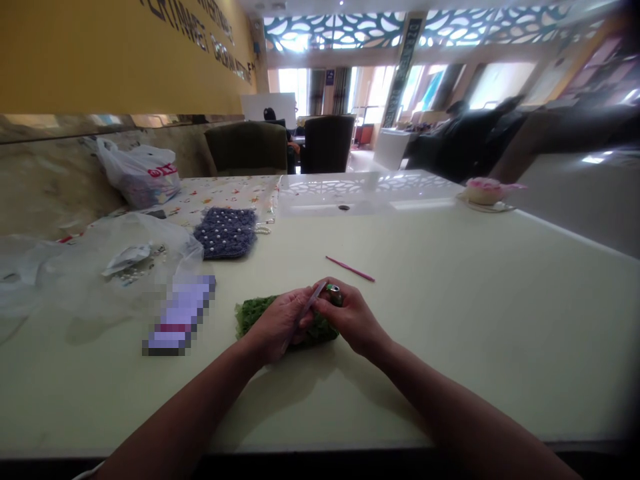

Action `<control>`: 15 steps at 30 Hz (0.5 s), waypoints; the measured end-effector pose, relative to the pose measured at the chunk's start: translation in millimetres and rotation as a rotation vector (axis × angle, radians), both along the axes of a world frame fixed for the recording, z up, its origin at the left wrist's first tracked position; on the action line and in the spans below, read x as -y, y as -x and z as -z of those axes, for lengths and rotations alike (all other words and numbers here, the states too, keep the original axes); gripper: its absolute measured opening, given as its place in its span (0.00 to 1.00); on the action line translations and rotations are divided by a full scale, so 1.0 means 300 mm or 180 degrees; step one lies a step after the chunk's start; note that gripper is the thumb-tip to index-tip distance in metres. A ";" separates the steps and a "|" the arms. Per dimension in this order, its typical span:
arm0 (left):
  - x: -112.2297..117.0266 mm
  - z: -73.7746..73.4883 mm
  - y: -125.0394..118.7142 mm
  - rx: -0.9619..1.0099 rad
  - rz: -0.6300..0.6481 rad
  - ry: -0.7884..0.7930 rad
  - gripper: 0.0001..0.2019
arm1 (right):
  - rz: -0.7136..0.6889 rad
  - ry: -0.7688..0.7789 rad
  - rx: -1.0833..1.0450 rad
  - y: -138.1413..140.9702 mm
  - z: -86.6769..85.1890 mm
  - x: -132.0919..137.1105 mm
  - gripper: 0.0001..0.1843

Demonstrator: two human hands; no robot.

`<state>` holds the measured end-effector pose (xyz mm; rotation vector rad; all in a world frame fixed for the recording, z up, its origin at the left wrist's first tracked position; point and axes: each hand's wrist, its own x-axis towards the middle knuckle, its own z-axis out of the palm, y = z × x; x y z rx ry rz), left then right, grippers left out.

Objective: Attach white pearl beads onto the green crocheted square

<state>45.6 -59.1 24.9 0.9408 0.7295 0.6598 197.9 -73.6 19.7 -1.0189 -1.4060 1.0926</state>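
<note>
Over a dark green ruffled knitted piece (pixel 255 312) on the table, both hands come close together. My left hand (pixel 277 321) is closed around a thin, pale translucent strip (pixel 316 293), which slants up toward the right fingers. A green lighter with a metal top (pixel 334 289) is gripped in my right hand (pixel 357 320); no flame shows. The right fingertips are at the strip's upper part, and I cannot tell whether they touch it. Beyond the hands a pink crochet hook (pixel 350 269) lies on the table. Much of the green piece is hidden by my hands.
A blue-grey beaded pouch (pixel 227 233) lies at the back left. Left of my hands are a blurred-out phone (pixel 183 313), a clear plastic bag (pixel 125 267) with beads, and a full white carrier bag (pixel 143 177). A pink flower cup (pixel 485 190) stands far right.
</note>
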 end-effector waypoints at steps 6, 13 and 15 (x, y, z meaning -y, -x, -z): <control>-0.022 0.011 0.002 0.0568 -0.0686 0.0447 0.24 | 0.0318 0.0051 -0.0198 0.007 0.003 0.001 0.11; -0.058 -0.002 0.025 0.0993 -0.1634 0.0163 0.21 | -0.0283 0.0285 0.0073 0.035 -0.015 0.040 0.09; -0.055 -0.005 0.023 0.0884 -0.1803 0.0012 0.20 | -0.0503 0.0506 -0.0003 0.046 -0.020 0.053 0.09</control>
